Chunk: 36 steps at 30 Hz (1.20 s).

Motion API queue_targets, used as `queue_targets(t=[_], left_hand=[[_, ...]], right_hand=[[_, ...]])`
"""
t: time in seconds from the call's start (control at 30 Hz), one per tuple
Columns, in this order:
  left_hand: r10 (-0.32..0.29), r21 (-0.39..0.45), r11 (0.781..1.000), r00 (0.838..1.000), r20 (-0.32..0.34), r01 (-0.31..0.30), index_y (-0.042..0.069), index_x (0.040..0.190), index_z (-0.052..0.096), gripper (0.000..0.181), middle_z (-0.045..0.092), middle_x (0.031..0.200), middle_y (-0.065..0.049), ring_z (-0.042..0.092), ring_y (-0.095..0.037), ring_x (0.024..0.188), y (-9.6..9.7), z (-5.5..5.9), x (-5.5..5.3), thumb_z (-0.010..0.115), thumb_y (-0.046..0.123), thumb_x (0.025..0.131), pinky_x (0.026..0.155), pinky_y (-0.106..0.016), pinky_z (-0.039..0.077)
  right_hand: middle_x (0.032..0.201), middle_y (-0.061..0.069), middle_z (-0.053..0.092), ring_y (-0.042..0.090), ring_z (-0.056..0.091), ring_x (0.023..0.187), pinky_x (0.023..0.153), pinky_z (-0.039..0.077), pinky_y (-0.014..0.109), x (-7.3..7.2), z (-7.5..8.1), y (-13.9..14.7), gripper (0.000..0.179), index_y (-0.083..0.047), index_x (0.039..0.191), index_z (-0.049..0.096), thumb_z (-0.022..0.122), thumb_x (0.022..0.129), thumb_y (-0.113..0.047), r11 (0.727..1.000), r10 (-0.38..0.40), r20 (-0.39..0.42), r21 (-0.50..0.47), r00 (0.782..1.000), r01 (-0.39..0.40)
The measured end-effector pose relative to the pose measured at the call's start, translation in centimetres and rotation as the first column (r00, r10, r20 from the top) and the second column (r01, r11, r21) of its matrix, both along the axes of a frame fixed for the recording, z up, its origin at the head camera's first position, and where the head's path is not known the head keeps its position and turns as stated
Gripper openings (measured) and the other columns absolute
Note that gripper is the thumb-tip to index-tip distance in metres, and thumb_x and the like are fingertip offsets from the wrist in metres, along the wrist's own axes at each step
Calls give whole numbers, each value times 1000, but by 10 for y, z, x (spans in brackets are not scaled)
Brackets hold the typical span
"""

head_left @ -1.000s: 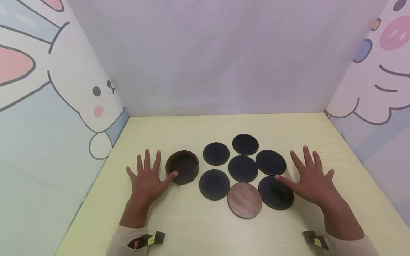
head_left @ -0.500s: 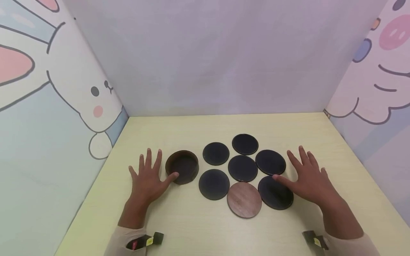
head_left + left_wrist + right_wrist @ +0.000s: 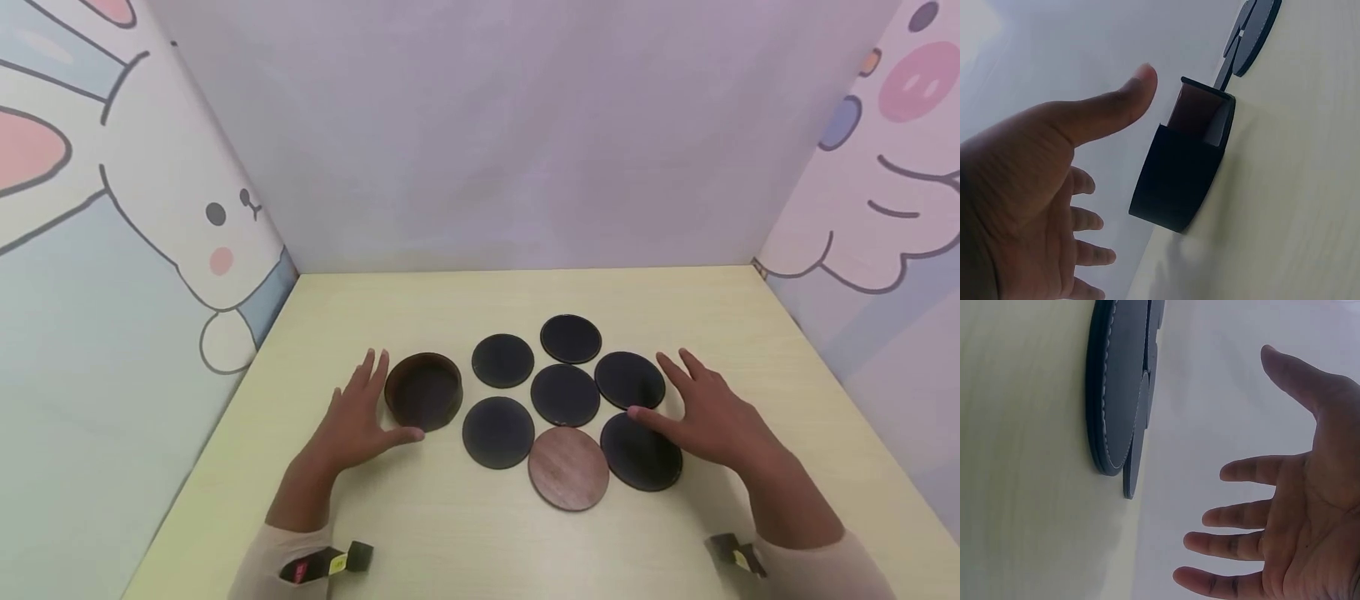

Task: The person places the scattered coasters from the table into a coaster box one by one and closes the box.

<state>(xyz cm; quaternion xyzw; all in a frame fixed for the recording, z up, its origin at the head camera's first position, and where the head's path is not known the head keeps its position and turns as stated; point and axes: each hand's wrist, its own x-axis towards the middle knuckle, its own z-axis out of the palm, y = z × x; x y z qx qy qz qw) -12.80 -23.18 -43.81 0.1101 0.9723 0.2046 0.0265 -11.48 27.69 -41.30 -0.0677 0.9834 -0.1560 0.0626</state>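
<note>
A round dark coaster holder (image 3: 423,396) stands upright at the left of the group in the head view; the left wrist view shows a gap in the wall of the holder (image 3: 1175,178). Just left of it hovers my left hand (image 3: 358,427), thumb spread from the fingers, holding nothing. Several black round coasters (image 3: 498,433) lie flat on the table, with one brown coaster (image 3: 568,468) at the front. My right hand (image 3: 708,417) hovers by the right-hand coasters, its thumb over the edge of one coaster (image 3: 641,454). White stitching rims a coaster (image 3: 1125,381) in the right wrist view.
The pale wooden table (image 3: 450,542) runs back to a plain light wall (image 3: 525,150). Cartoon-printed panels enclose the left side (image 3: 150,250) and the right side (image 3: 877,192).
Both hands have moved inward. The left hand has turned, bringing its fingers closer together beside the holder and its thumb lower. The right hand has shifted left over the coasters. Coasters and holder keep their places.
</note>
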Motion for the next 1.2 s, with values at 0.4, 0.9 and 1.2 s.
queue_targets(t=[0.4,0.9,1.2], left_hand=[[-80,237,969,996,46,66,-4,173,10,146,13,182,-26,16,-51,169,-6,-11,-21,101,50,73,134,-70,23],[-101,301,950,993,56,79,-4,173,11,144,16,181,-28,18,-52,168,-10,-26,-22,104,42,72,133,-71,24],[-111,312,945,993,42,92,-5,172,14,140,20,180,-29,22,-52,167,-11,-26,-21,103,40,74,131,-72,27]], right_hand=[[154,44,48,64,58,131,75,59,68,-20,3,-8,106,-1,165,40,67,95,-75,999,26,32,37,999,-27],[157,43,42,65,52,133,87,58,75,-46,0,-19,109,1,166,38,82,88,-61,993,99,105,60,990,-106],[150,41,46,60,54,130,86,58,71,-54,-8,-21,100,-3,163,44,86,87,-53,991,132,104,22,986,-135]])
